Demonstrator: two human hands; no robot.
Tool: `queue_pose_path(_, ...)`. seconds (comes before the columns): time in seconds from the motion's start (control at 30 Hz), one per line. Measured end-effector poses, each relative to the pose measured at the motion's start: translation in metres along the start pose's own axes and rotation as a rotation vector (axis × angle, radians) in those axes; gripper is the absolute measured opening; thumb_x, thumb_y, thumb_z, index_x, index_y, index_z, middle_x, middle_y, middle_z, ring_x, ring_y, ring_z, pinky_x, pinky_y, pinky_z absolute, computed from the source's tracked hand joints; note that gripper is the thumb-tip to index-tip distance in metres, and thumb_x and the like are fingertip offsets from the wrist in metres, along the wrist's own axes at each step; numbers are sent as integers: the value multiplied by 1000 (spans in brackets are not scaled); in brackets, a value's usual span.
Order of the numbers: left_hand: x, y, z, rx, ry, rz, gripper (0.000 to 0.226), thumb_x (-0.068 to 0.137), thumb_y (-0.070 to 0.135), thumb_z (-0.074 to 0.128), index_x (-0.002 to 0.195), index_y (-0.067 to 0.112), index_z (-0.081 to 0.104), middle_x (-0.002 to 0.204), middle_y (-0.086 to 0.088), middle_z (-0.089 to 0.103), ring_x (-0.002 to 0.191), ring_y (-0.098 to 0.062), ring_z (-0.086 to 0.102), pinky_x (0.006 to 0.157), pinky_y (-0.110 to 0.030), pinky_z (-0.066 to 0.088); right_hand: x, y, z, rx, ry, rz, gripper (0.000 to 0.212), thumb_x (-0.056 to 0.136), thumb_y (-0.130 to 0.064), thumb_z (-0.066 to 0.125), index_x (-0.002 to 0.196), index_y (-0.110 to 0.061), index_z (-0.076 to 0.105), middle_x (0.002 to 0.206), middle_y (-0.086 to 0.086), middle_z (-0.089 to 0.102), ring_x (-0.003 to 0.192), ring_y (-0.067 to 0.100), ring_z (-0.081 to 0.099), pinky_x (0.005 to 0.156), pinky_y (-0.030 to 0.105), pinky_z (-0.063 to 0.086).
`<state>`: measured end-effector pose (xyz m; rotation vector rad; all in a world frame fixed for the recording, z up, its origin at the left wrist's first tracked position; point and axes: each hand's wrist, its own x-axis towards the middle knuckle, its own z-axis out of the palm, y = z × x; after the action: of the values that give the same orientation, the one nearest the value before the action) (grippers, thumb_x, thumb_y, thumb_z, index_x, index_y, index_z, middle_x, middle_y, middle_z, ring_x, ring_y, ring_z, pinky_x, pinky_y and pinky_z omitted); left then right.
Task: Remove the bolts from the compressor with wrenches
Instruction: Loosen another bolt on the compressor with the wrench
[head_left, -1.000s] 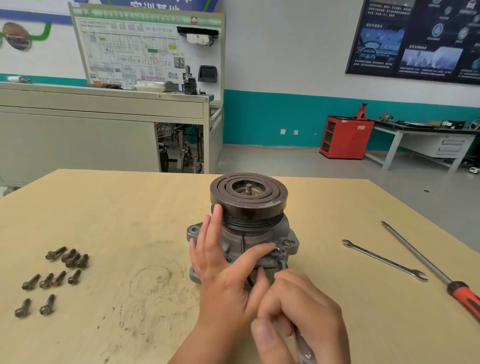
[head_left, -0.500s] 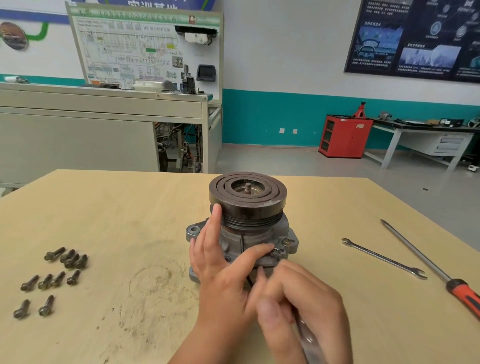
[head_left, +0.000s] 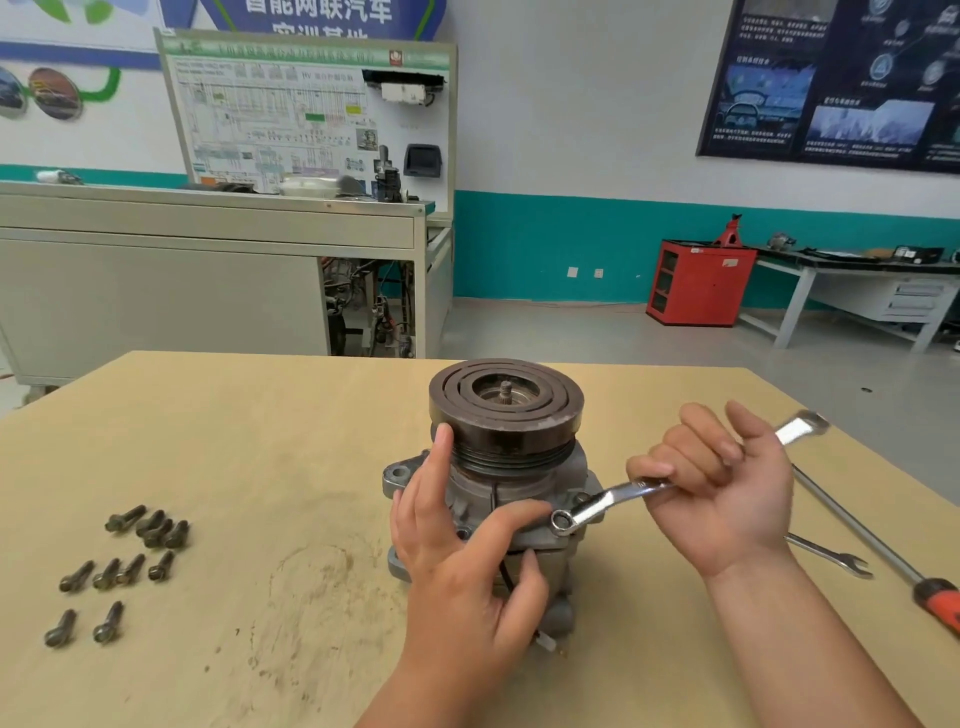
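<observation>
Ten dull bolts (head_left: 106, 574) lie left of the grooved-pulley compressor (head_left: 506, 431). Your left hand (head_left: 457, 561) rests, fingers extended, on its cast housing, hiding the front. Your right hand (head_left: 722, 499) grips a polished wrench (head_left: 608, 498), ring end at its flange.

Legible text, one item only: blue-and-white wall banner (head_left: 317, 15) directly above the white wiring-diagram training board (head_left: 291, 119). It carries large white Chinese characters: the top line reads 智能网联汽车 (upper edge cropped by the frame), the second line 实训基地 (lower edge hidden behind the board).

Green header strip (head_left: 311, 52) along the board's top has a line of print, too small to read; diagram captions likewise.

Dark blue wall poster (head_left: 831, 78), far right of the board, has headings and captions, blurred and unreadable.
</observation>
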<state>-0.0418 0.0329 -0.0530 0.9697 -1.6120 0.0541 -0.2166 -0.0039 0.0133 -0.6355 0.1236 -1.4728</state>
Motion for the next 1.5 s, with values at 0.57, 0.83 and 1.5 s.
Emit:
queue_pose_path(0.57,1,-1,0,-7,37,34,30,71,30,52,99,39,58,154,-5,15,139,-23,20,103,-59,24,-76,75,35,-1092,-139,-997,45,97,-53,32,66,-29,55,58,-13,40,54,1,40,73,20,40)
queue_pose_path(0.83,-1,-1,5,59,50,44,34,73,30,52,98,32,75,152,-12,18,137,-24,19,104,-48,22,-83,74,45,-1262,-79,-823,51,92,-61,37,59,-27,57,57,-3,43,52,8,45,67,18,43)
queue_pose_path(1.5,0,4,2,41,36,21,33,72,30,50,103,37,56,152,-7,16,138,-27,19,102,-67,25,-61,8,29,-264,272,-554,45,77,-60,58,52,-24,53,46,-13,31,42,6,32,66,18,49)
